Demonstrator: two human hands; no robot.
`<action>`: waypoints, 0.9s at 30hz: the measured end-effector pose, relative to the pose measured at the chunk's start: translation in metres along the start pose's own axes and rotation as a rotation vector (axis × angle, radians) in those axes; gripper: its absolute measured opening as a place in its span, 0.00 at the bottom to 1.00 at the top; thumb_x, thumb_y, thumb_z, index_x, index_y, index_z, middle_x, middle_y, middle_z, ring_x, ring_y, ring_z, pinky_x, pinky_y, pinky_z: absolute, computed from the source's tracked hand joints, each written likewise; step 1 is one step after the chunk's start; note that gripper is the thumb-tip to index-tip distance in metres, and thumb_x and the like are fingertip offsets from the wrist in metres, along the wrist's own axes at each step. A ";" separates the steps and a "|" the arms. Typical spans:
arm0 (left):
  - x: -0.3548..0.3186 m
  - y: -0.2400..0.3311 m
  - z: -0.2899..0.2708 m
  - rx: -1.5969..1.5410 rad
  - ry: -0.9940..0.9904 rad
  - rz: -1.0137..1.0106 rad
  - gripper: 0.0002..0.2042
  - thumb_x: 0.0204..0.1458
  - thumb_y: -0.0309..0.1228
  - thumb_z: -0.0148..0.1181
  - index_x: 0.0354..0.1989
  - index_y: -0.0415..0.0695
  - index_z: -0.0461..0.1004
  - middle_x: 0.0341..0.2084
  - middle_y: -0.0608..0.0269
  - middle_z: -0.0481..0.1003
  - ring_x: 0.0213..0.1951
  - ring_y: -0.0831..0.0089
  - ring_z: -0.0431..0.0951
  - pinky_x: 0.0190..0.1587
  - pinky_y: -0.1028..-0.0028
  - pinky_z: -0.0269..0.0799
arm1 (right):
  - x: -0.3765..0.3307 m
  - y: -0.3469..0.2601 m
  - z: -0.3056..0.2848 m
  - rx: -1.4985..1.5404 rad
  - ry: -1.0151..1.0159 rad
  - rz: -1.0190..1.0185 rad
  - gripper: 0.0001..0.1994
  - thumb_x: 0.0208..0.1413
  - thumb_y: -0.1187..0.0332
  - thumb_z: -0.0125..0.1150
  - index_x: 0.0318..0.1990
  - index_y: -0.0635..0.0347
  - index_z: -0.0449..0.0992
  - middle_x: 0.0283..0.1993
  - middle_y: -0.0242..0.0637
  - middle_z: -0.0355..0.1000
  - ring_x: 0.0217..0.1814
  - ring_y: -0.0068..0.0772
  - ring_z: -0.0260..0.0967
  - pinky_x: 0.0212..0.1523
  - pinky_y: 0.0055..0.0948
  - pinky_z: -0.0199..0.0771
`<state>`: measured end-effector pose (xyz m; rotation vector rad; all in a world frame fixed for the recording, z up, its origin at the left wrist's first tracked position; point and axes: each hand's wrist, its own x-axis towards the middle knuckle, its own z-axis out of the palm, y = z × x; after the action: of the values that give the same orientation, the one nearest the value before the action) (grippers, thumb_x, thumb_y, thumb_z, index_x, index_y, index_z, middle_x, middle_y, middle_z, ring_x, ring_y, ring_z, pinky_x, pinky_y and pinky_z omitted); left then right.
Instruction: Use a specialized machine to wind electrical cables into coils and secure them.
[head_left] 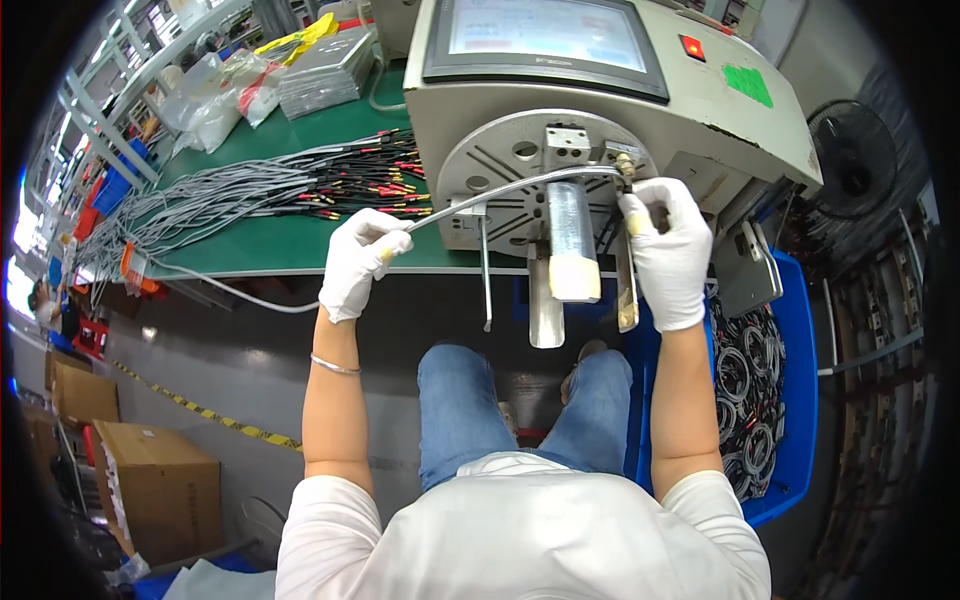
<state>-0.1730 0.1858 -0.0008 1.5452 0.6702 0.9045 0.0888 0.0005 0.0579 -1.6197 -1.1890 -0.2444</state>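
A grey cable (500,190) runs across the front of a round slotted metal disc (505,150) on a coiling machine. My left hand (358,262), in a white glove, pinches it to the left of the disc. Over the top of a metal cylinder (572,225) the cable passes, then bends down by a small brass fitting (625,165). There my gloved right hand (668,255) is closed, thumb and fingers on the cable's end, which they partly hide. Flat metal arms (545,300) and a thin rod (486,270) stick out from the disc toward me.
On the green table (290,240) to the left lies a bundle of grey cables (250,185) with black and red ends. A screen (545,40) tops the machine. A blue bin (795,400) at my right holds coiled cables. Cardboard boxes (165,490) stand on the floor at left.
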 end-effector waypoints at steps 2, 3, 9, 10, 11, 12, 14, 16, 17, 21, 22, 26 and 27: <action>0.001 -0.013 -0.011 -0.033 -0.019 -0.030 0.05 0.46 0.23 0.61 0.32 0.38 0.74 0.23 0.65 0.74 0.18 0.85 0.64 0.20 0.84 0.57 | -0.001 0.004 -0.010 0.030 0.051 -0.009 0.02 0.54 0.75 0.62 0.34 0.63 0.75 0.30 0.31 0.73 0.32 0.21 0.69 0.36 0.21 0.69; 0.000 -0.019 -0.015 -0.031 -0.001 -0.030 0.05 0.46 0.23 0.61 0.32 0.38 0.74 0.23 0.65 0.74 0.18 0.85 0.64 0.20 0.84 0.57 | -0.002 0.006 -0.013 0.047 0.077 -0.013 0.02 0.54 0.75 0.62 0.34 0.63 0.76 0.29 0.33 0.73 0.32 0.23 0.70 0.37 0.22 0.69; -0.010 -0.032 -0.024 -0.109 -0.030 -0.010 0.04 0.46 0.22 0.60 0.31 0.37 0.73 0.23 0.62 0.73 0.18 0.83 0.65 0.20 0.84 0.58 | -0.023 0.013 -0.031 0.201 0.064 0.166 0.04 0.59 0.72 0.57 0.37 0.64 0.76 0.33 0.30 0.74 0.36 0.19 0.68 0.41 0.20 0.68; -0.010 -0.032 -0.025 -0.112 -0.044 0.007 0.04 0.46 0.21 0.60 0.30 0.37 0.73 0.23 0.62 0.73 0.19 0.83 0.65 0.20 0.84 0.58 | -0.027 0.015 -0.033 0.219 0.061 0.201 0.06 0.60 0.71 0.56 0.37 0.64 0.76 0.35 0.30 0.74 0.37 0.19 0.68 0.42 0.19 0.67; -0.011 -0.030 -0.027 -0.111 -0.041 0.006 0.04 0.46 0.21 0.60 0.30 0.37 0.73 0.23 0.62 0.73 0.19 0.83 0.65 0.20 0.84 0.58 | -0.031 0.018 -0.035 0.237 0.056 0.238 0.07 0.61 0.70 0.55 0.37 0.65 0.76 0.36 0.30 0.74 0.38 0.19 0.68 0.43 0.19 0.67; -0.011 -0.026 -0.030 -0.093 -0.040 0.017 0.04 0.46 0.21 0.60 0.30 0.38 0.73 0.23 0.61 0.73 0.19 0.83 0.65 0.20 0.83 0.59 | -0.033 0.022 -0.038 0.238 0.054 0.238 0.07 0.61 0.70 0.55 0.37 0.65 0.76 0.36 0.30 0.74 0.38 0.19 0.68 0.43 0.19 0.67; -0.010 -0.019 -0.036 -0.058 -0.041 0.042 0.04 0.45 0.21 0.60 0.30 0.38 0.73 0.24 0.61 0.74 0.19 0.82 0.66 0.20 0.83 0.60 | -0.038 0.030 -0.043 0.250 0.091 0.264 0.08 0.62 0.69 0.55 0.38 0.65 0.76 0.36 0.30 0.74 0.37 0.19 0.68 0.43 0.19 0.66; -0.014 -0.020 -0.035 -0.056 -0.050 0.023 0.04 0.45 0.21 0.61 0.30 0.38 0.73 0.24 0.60 0.74 0.19 0.82 0.66 0.20 0.82 0.60 | -0.041 0.035 -0.052 0.254 0.116 0.275 0.09 0.62 0.68 0.54 0.38 0.65 0.76 0.36 0.31 0.74 0.37 0.19 0.68 0.43 0.19 0.66; -0.017 -0.021 -0.034 -0.053 -0.056 0.002 0.04 0.44 0.21 0.61 0.29 0.39 0.73 0.25 0.60 0.74 0.19 0.82 0.66 0.20 0.82 0.60 | -0.043 0.038 -0.056 0.241 0.120 0.295 0.09 0.62 0.68 0.54 0.38 0.64 0.76 0.36 0.31 0.74 0.37 0.20 0.68 0.43 0.19 0.66; -0.018 -0.028 -0.038 -0.053 -0.043 -0.009 0.05 0.44 0.22 0.62 0.28 0.39 0.73 0.25 0.59 0.74 0.19 0.82 0.67 0.20 0.82 0.61 | -0.049 0.044 -0.067 0.209 0.130 0.344 0.09 0.63 0.67 0.54 0.38 0.64 0.76 0.36 0.31 0.74 0.37 0.20 0.68 0.43 0.20 0.66; -0.018 -0.029 -0.039 -0.056 -0.033 -0.003 0.05 0.43 0.23 0.62 0.28 0.39 0.73 0.24 0.59 0.75 0.19 0.82 0.67 0.20 0.83 0.61 | -0.051 0.045 -0.069 0.200 0.139 0.349 0.09 0.63 0.67 0.54 0.37 0.64 0.76 0.36 0.32 0.74 0.36 0.20 0.68 0.43 0.20 0.67; -0.019 -0.022 -0.040 -0.020 -0.044 -0.010 0.05 0.43 0.23 0.62 0.26 0.39 0.72 0.24 0.58 0.75 0.19 0.81 0.67 0.20 0.83 0.61 | -0.054 0.050 -0.075 0.180 0.168 0.360 0.09 0.63 0.67 0.53 0.37 0.64 0.76 0.36 0.33 0.75 0.36 0.21 0.69 0.43 0.21 0.67; -0.020 -0.022 -0.040 -0.018 -0.046 -0.009 0.05 0.43 0.23 0.62 0.26 0.39 0.72 0.24 0.58 0.75 0.19 0.81 0.67 0.20 0.83 0.61 | -0.055 0.052 -0.077 0.174 0.176 0.362 0.10 0.63 0.67 0.53 0.37 0.64 0.76 0.36 0.33 0.75 0.36 0.21 0.69 0.43 0.21 0.67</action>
<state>-0.2156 0.1951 -0.0248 1.5414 0.6349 0.8634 0.1326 -0.0907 0.0214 -1.5914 -0.7459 -0.0482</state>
